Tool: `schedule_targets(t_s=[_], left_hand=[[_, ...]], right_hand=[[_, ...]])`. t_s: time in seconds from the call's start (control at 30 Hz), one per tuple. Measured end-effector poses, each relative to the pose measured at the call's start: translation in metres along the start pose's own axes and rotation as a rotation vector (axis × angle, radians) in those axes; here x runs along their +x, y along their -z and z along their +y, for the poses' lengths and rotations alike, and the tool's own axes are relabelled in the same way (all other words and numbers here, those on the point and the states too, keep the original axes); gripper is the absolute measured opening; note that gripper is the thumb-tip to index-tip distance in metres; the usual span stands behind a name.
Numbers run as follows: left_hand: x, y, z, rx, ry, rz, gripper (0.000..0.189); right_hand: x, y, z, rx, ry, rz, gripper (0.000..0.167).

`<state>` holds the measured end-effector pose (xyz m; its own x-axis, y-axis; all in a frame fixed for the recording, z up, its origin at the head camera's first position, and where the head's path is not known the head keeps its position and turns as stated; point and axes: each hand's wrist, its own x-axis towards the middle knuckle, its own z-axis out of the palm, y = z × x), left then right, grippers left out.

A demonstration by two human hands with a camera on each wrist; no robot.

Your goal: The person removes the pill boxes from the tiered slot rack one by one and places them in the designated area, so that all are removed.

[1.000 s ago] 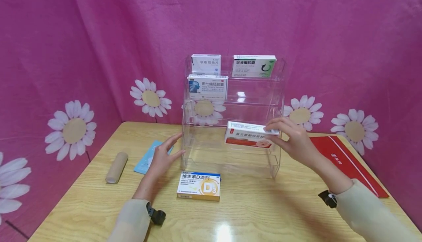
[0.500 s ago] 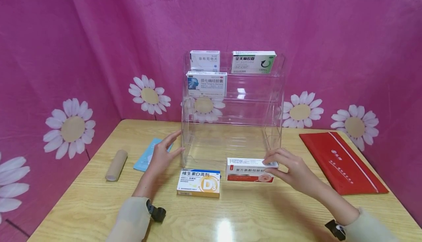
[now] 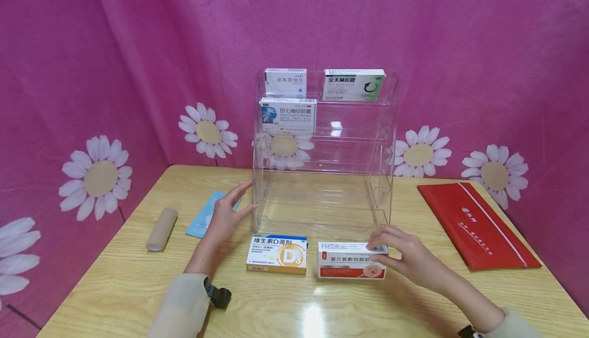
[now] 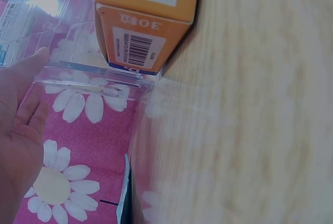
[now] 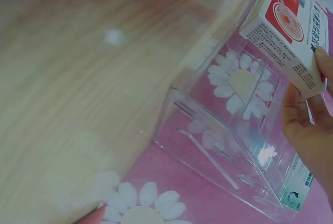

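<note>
The right hand (image 3: 409, 255) grips the 复方氨酚烷胺 carton (image 3: 352, 268) by its right end, thumb against the printed front, other fingers over the top edge and behind. The carton is in front of the clear acrylic display rack (image 3: 350, 137), ahead of its right half, extending leftward from the grip. Its long axis runs side to side, about parallel to the rack's shelves, printed face turned away from the rack. Whether its base bears on the table (image 3: 248, 312) cannot be determined. The right hand is the nearer one. The left hand (image 3: 227, 218), fingers extended and holding nothing, is at the rack's left side panel; contact appears likely.

Labels: the carton reads 复方氨酚烷胺胶, the remainder covered by the thumb. Ahead of the rack's left half lies a yellow-and-white vitamin D box (image 3: 277, 254), marked 维生素D滴剂 and D3. On the rack's top tier: 非布司他片 box (image 3: 286, 83) at left, 全天麻胶囊 box (image 3: 353, 85) at right, the latter also marked 100%. Second tier, left: 田七痛经胶囊 box (image 3: 288, 116). Right of the rack lies a red folder (image 3: 478, 225); its white lettering is too small to read with certainty.
</note>
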<state>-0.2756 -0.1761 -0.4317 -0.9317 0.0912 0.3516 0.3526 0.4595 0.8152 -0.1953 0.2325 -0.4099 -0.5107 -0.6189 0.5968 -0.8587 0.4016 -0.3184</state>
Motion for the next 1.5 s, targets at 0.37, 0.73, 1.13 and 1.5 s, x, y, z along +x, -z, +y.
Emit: schedule_targets(t_s=[0.37, 0.73, 1.13, 1.5], left_hand=[[0.001, 0.000, 0.000, 0.005, 0.006, -0.002, 0.060], [0.000, -0.001, -0.002, 0.002, 0.018, -0.001, 0.059], [0.000, -0.002, -0.002, -0.005, 0.013, 0.000, 0.059], [0.000, -0.001, -0.001, -0.008, 0.013, 0.003, 0.059]], right_hand=[[-0.008, -0.002, 0.006, 0.026, -0.059, -0.036, 0.039], [-0.009, -0.007, 0.019, -0.010, -0.156, -0.071, 0.031], [-0.005, -0.018, 0.026, 0.034, -0.216, -0.101, 0.022], [-0.002, -0.022, 0.031, 0.033, -0.322, -0.203, 0.014]])
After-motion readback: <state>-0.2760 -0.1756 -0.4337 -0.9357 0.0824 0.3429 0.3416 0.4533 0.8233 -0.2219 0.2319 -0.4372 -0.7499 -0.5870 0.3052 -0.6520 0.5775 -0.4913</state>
